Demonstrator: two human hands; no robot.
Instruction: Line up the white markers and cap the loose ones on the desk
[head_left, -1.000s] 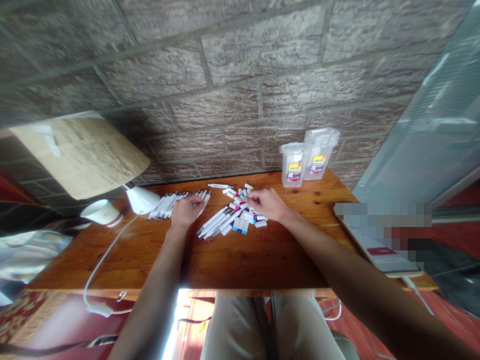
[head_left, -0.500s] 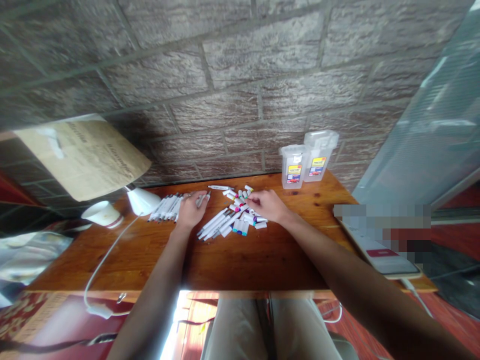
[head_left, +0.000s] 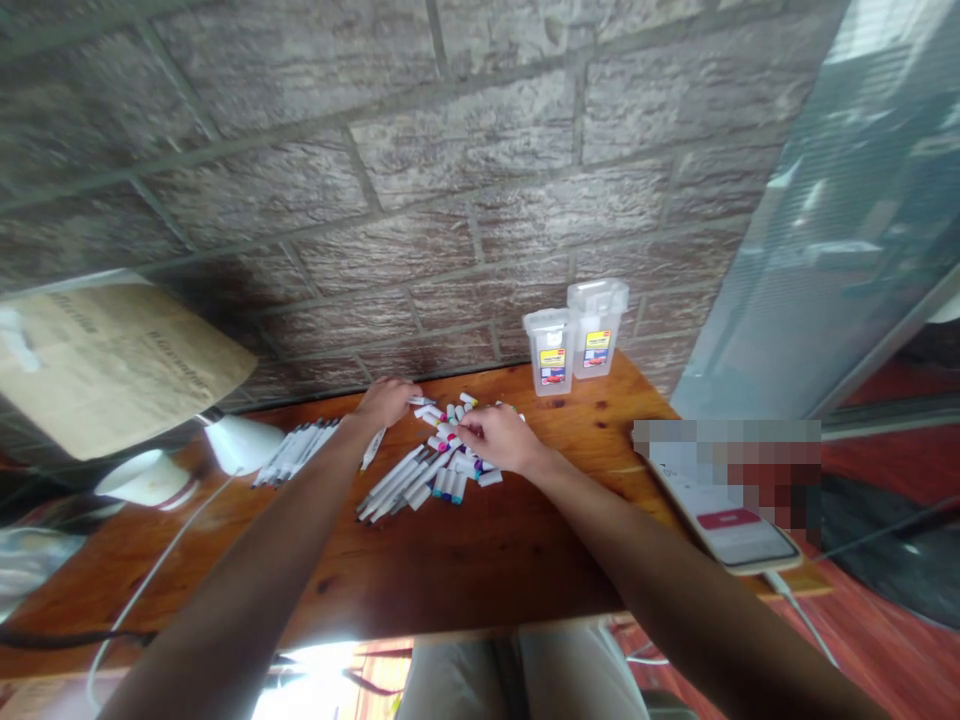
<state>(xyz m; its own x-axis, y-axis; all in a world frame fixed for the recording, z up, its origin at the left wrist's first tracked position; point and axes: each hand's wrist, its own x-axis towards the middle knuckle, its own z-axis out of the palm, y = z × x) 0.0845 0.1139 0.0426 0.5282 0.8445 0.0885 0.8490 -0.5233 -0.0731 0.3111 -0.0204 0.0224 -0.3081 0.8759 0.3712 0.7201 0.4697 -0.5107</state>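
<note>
My left hand (head_left: 388,401) is at the back of the table, its fingers closed on the near end of a white marker (head_left: 421,401). Another white marker (head_left: 373,449) lies just below that wrist. My right hand (head_left: 501,438) hovers over the right side of a pile of white marker caps (head_left: 454,483) with coloured ends. Its thumb and fingers are pinched together; what they hold, if anything, is hidden. Several capless white markers (head_left: 393,484) lie side by side left of the caps. Farther left is a row of more markers (head_left: 294,452), partly behind my left forearm.
Two clear plastic cases (head_left: 551,352) with labels stand against the brick wall at the back right. A lamp (head_left: 238,445) with a paper shade and a tilted paper cup (head_left: 147,480) are at left. A phone (head_left: 739,540) on a cable lies at the right edge.
My left hand has let go of a marker, now lying on the table, and moved back to the marker behind the caps. My right hand stays over the caps. The view has shifted right.
</note>
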